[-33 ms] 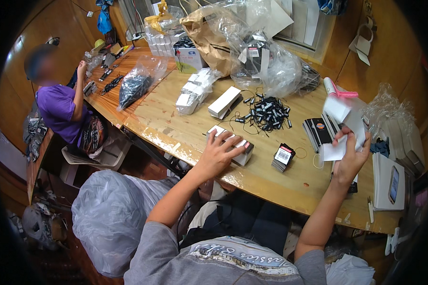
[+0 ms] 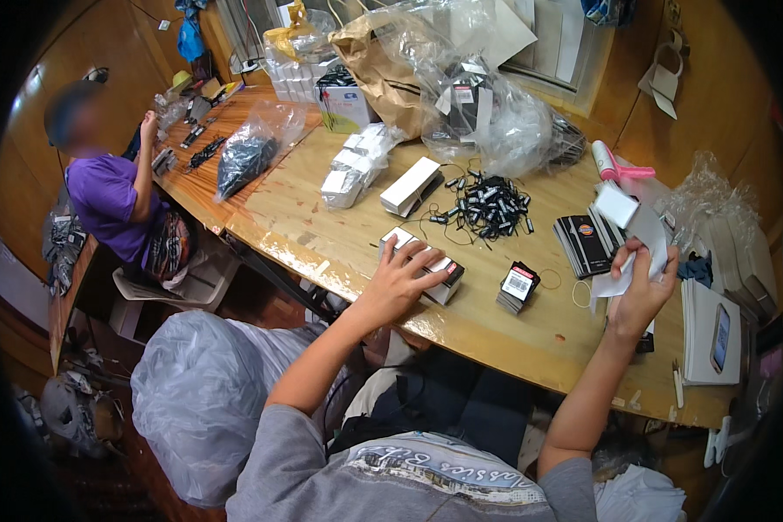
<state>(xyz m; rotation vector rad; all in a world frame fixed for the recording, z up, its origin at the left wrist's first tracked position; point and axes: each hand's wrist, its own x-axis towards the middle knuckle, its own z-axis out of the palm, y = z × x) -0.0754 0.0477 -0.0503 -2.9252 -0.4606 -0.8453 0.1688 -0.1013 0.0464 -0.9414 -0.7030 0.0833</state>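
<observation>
My left hand lies over a long stack of white-edged tags near the table's front edge, fingers curved across its top. At the right, my right hand is closed on a crumpled white sheet; its thumb and fingers pinch it. Just beyond that hand is a small white pack, beside black tags in stacks. Between my hands stands a short stack of black tags with a white label on top. A thin rubber band lies near my right hand.
Black cords with small tabs are heaped mid-table, next to a white card stack. Clear bags and a brown paper bag stand behind. A person in purple sits at left. A large plastic-wrapped bundle is beside me.
The white pack beyond my right hand was blurred and now looks sharp. The sheet in that hand has shifted and folded differently. My left hand stays on the stack.
</observation>
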